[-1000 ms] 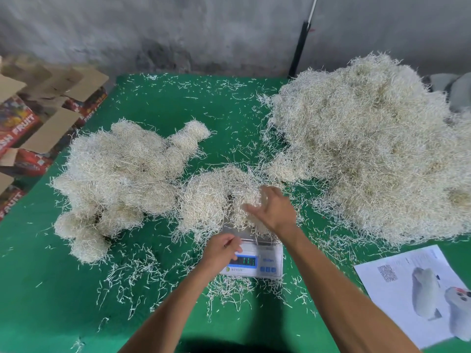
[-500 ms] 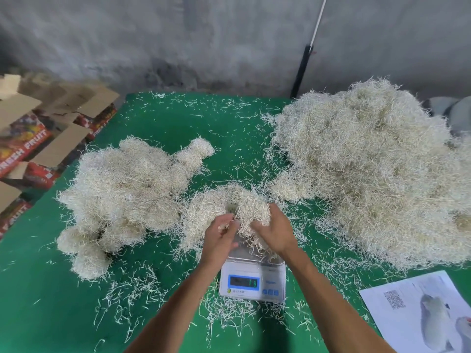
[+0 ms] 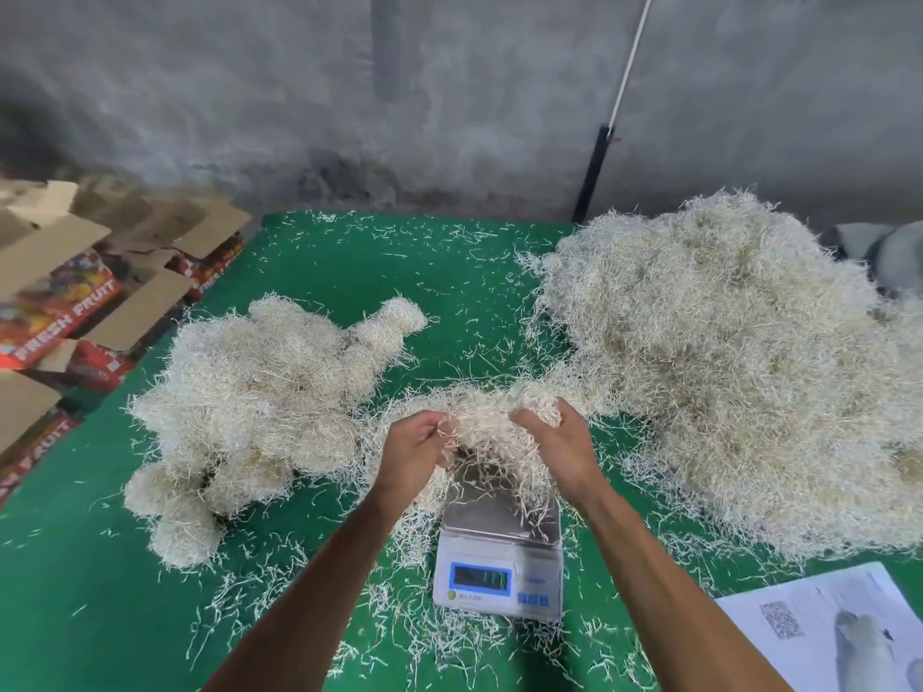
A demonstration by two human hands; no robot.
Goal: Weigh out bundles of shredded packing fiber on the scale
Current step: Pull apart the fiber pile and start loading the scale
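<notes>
Green table [image 3: 324, 272] strewn with loose shreds, set against a grey concrete wall [image 3: 249, 92] — fruit cartons [image 3: 65, 302] stacked at the left edge. Bundle of fiber [image 3: 492, 427] lifted just above the scale [image 3: 499, 556], gripped at each end — left hand [image 3: 412, 449] and right hand [image 3: 562, 447] both curled into it.

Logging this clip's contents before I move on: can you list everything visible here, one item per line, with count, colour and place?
bundle of fiber: one, pale straw, held above the scale
scale: one, white with steel pan, front centre
weighed bundles: one heap, pale straw, left of the scale
loose fiber pile: one, pale straw, right
table: one, green, strewn with shreds
cardboard boxes: several, brown and red, far left
printed sheet: one, white, front right
pole: one, black and white, against the wall
left hand: grips the bundle
right hand: grips the bundle
</notes>
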